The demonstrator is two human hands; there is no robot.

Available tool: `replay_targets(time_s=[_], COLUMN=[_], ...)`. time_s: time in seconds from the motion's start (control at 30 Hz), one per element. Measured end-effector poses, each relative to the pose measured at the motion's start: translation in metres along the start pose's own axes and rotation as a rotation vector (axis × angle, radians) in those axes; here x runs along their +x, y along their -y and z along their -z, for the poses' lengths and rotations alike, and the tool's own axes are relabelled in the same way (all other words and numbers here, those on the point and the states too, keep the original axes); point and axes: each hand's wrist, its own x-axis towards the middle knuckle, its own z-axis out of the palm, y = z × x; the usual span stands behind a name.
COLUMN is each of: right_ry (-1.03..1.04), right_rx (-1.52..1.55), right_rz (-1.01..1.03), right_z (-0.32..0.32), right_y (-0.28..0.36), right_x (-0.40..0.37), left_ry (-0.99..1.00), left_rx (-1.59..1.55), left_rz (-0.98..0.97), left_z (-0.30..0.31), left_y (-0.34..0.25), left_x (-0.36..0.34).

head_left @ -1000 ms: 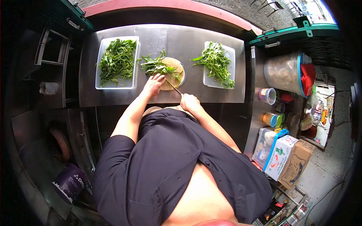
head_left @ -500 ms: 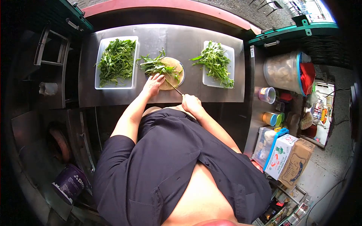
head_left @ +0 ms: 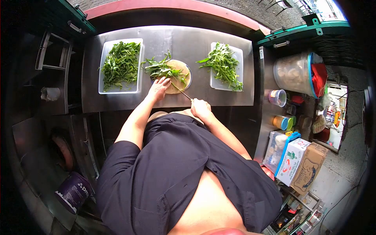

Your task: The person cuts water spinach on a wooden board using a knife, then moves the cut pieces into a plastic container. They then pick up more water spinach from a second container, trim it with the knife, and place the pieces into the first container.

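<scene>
My left hand [head_left: 158, 88] presses down on a bunch of leafy green stems [head_left: 164, 69] lying across a round wooden chopping board [head_left: 187, 75] on the steel counter [head_left: 180, 41]. My right hand [head_left: 200, 108] grips the handle of a knife [head_left: 181, 91], whose blade angles up and left onto the board beside my left fingers. A white tray of cut greens [head_left: 120, 64] stands left of the board. Another white tray with whole leafy stems [head_left: 226, 65] stands to its right.
A side shelf on the right holds a large lidded plastic tub [head_left: 294, 74], small cups [head_left: 277, 98] and cardboard boxes [head_left: 299, 164]. A purple bucket [head_left: 73, 190] sits on the floor at lower left. Dark metal racks line the left side.
My right hand has slid slightly right and down with the knife. My left hand stays on the greens.
</scene>
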Motion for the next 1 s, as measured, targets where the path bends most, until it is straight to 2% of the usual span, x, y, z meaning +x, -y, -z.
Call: replay_targets(time_s=[0.53,1.0], right_ry=[-0.006,-0.054], right_rx=[0.04,-0.008], right_rz=[0.025,0.033], right_z=[-0.003,-0.007], right_y=[-0.013,-0.021], right_x=[0.003,0.002], left_ry=[-0.019,0.053], left_rx=[-0.008,0.022], left_rz=[-0.004,0.001], left_z=[-0.008,0.007], left_y=[0.003,-0.001], left_x=[0.001,0.0])
